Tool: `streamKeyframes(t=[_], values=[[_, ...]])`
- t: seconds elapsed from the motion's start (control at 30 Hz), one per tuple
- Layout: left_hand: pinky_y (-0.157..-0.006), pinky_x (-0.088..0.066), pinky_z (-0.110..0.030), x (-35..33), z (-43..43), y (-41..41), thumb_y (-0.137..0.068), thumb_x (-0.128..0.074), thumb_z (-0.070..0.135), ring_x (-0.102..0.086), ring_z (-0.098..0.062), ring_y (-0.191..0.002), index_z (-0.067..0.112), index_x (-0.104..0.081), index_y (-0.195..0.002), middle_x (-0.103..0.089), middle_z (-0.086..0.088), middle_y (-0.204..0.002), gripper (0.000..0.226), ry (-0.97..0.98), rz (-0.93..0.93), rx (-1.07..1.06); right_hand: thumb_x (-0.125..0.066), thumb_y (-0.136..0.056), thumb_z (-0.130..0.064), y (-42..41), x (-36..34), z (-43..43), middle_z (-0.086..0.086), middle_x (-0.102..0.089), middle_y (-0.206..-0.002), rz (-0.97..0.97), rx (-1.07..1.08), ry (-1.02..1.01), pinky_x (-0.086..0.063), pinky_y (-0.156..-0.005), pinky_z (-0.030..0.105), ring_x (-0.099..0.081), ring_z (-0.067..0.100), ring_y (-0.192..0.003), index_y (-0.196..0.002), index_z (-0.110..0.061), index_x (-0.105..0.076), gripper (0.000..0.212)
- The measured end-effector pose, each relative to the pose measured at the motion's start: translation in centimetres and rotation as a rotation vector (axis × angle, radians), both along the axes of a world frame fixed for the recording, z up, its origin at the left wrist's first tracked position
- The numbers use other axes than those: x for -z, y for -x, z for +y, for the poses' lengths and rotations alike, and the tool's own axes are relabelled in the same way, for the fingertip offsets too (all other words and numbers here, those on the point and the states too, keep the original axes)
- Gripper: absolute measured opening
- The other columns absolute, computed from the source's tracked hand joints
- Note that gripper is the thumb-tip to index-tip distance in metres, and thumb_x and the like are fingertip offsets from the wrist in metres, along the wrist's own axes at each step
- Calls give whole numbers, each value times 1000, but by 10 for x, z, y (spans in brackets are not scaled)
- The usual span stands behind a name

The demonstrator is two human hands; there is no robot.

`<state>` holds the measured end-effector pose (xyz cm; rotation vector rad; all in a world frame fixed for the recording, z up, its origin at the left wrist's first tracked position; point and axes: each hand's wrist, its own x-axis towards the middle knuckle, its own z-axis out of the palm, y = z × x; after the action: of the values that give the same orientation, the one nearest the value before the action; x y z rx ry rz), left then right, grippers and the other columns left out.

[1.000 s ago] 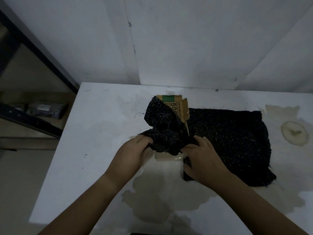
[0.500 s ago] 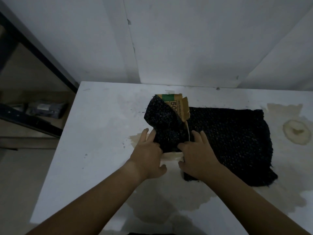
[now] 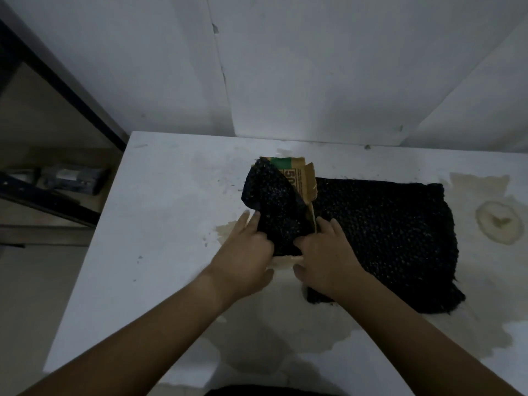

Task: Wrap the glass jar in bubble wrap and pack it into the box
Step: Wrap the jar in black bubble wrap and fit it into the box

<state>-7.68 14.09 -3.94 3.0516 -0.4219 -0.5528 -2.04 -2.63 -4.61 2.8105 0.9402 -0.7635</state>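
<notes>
Left hand [image 3: 243, 252] presses flat, fingers extended, against the near left side of the black wrapped bundle [image 3: 274, 207]. Right hand [image 3: 328, 252] lies flat on its right side, gripping nothing. Bundle sits in the cardboard box [image 3: 300, 175] on the stained white table [image 3: 160, 212]; the dark, dotted bubble wrap [image 3: 385, 232] trails rightward. The jar is hidden.

Lighting: dim throughout, cool grey cast, no clear source. Wall [image 3: 314, 67] brightest, evenly lit. Worktop [image 3: 160, 210] pale, without glare. Black wrap [image 3: 385, 224] nearly swallowed by darkness, faint specks only. Left shelf area [image 3: 43, 167] murky. Straight edges bow near the frame borders. Focus soft overall; fine detail grainy.
</notes>
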Motion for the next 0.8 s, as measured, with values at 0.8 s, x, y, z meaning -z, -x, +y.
streamKeyframes(t=[0.8], values=[[-115,-19,-46,11,1,10,-77,-58,44,-46,-21,-123,20,-61,-111,-59,3,-113,42,306,-368,-284,-62,-78,-54,-18,-5,-15,0,-55,-135,-51,-47,-38,-2,-118,52,-15,35,-147,-127,-23,-59,58]])
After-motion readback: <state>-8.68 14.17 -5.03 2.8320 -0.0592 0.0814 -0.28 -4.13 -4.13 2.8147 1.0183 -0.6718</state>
